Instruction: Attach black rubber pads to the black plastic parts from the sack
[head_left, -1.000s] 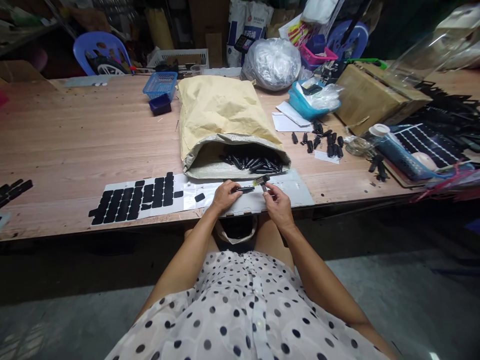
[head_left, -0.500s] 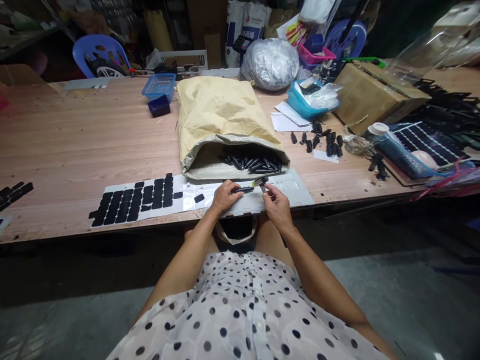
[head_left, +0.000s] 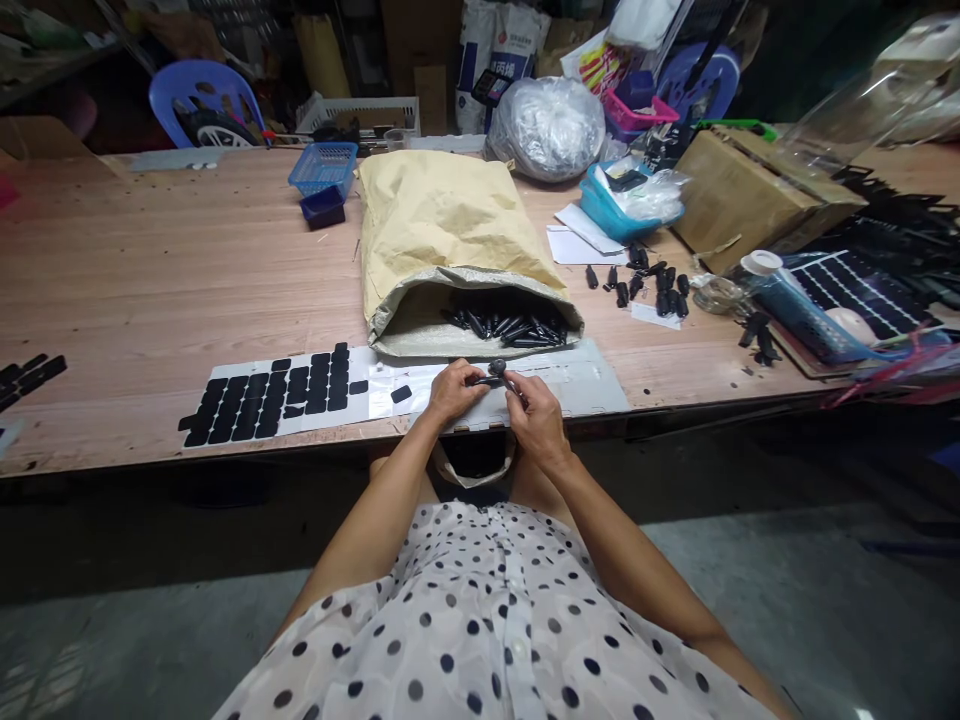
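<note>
My left hand [head_left: 454, 390] is closed on a slim black plastic piece [head_left: 489, 380], which lies low over the grey-white board [head_left: 577, 390] at the table's front edge. In my right hand [head_left: 538, 412] is a small hammer [head_left: 498, 368], gripped by its short handle. Its dark rounded head is at the right end of the black piece; whether they touch I cannot tell. Just beyond both hands, a large yellow paper sack [head_left: 450, 210] lies on its side, its mouth facing me. Inside it are many similar black pieces [head_left: 510, 325].
To the left, black rounded pads [head_left: 255, 400] cover a white sheet, with one loose pad [head_left: 401, 394] nearer my left hand. Small black parts [head_left: 664, 285] lie scattered on the right, before a cardboard box [head_left: 742, 195]. Blue baskets [head_left: 324, 168] stand behind the sack's left side.
The hammer has moved left and its head has turned, coming over the black piece's end. My right hand has shifted left with it; my left hand stays in place.
</note>
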